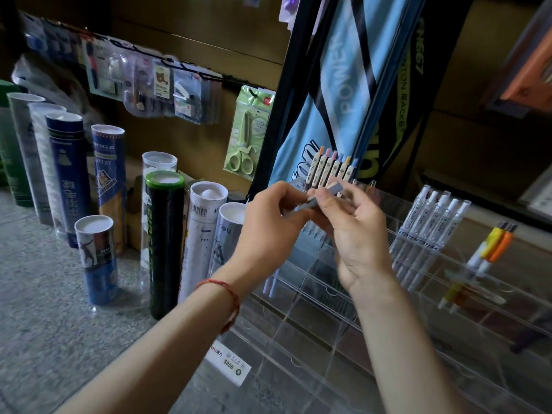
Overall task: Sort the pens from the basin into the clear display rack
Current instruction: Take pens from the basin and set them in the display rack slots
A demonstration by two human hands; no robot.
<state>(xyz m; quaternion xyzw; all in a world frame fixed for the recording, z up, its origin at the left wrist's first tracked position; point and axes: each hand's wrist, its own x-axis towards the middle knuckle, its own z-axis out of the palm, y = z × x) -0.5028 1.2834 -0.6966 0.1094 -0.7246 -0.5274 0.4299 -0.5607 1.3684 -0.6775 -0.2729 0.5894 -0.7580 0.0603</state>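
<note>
Since the pen (334, 188) looks light, stiff & slick plastic, it's pinched in front of the rack (316, 297) w/ left hand (268, 225) on its lower end & right hand (358, 234) curled round the barrel, prob. the safest hold.

Dim light; speckled grey floor (35, 309) with shuttlecock tubes (164, 234) left of the left hand (268, 225), brown cardboard wall (194, 25) and hung packets (155, 85) beyond it.
</note>
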